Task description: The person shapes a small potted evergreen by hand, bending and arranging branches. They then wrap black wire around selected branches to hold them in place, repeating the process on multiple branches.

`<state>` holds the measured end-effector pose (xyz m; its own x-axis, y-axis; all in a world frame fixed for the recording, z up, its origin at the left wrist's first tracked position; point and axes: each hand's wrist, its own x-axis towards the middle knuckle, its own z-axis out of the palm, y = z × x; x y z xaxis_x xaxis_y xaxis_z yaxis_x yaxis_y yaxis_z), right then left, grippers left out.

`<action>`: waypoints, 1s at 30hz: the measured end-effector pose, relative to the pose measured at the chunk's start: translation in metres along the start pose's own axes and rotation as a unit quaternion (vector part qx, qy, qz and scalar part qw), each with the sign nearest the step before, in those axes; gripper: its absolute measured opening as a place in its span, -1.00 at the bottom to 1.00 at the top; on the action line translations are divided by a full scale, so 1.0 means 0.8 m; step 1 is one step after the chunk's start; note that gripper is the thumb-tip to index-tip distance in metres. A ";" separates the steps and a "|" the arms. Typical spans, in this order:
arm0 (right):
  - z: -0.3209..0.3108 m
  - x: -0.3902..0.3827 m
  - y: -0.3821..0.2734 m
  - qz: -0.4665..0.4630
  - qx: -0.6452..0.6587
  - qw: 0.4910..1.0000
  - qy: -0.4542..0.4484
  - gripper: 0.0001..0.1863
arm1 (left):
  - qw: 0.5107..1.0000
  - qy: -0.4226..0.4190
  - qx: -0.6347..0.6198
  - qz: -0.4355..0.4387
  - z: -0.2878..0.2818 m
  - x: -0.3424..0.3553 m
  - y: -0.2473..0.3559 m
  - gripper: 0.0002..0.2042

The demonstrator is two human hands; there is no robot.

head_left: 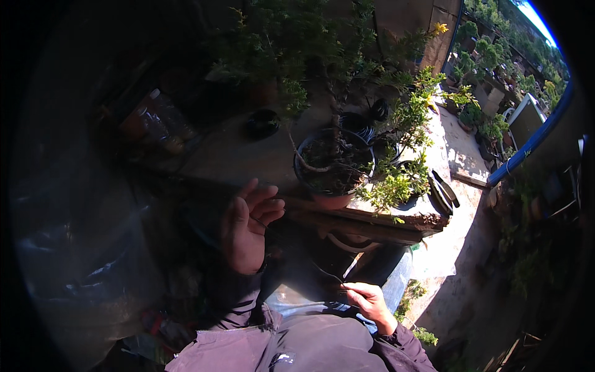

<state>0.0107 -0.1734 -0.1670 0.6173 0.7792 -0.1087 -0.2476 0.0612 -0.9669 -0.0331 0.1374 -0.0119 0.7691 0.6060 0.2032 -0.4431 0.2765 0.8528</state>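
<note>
My left hand (pixel 246 230) is raised with the palm toward me and the fingers loosely curled. A thin dark wire crosses its fingers. My right hand (pixel 370 302) is low by my lap, pinching the same thin wire (pixel 327 274) between thumb and forefinger. The wire runs up and left from there. Just beyond my left hand a small bonsai-like tree (pixel 338 74) grows in a round dark pot (pixel 331 199) on a worn wooden bench edge (pixel 384 218).
More dark pots (pixel 358 123) and a black dish (pixel 262 122) sit behind the tree. Plastic bottles (pixel 155 121) stand at the left in shadow. Flat dark tools (pixel 444 190) lie on the sunlit ledge. A blue pipe (pixel 533 139) and potted plants (pixel 477 115) are at the right.
</note>
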 end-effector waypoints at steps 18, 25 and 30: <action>-0.039 -0.037 0.011 -0.147 0.129 0.957 0.213 -0.69 | 0.993 -0.065 0.069 0.067 0.072 0.093 -0.024 -0.71; -0.034 -0.033 0.001 -0.120 0.103 0.957 0.245 -0.67 | 0.993 -0.061 0.062 0.083 0.072 0.084 -0.030 -0.74; -0.038 -0.029 -0.007 -0.152 0.055 0.958 0.238 -0.64 | 0.996 -0.052 0.055 0.036 0.085 0.067 -0.026 -0.73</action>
<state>0.0202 -0.2111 -0.1663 0.9371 0.3447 0.0556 -0.0641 0.3264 -0.9431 0.0484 0.1138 0.0140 0.7830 0.5395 0.3097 -0.4505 0.1484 0.8804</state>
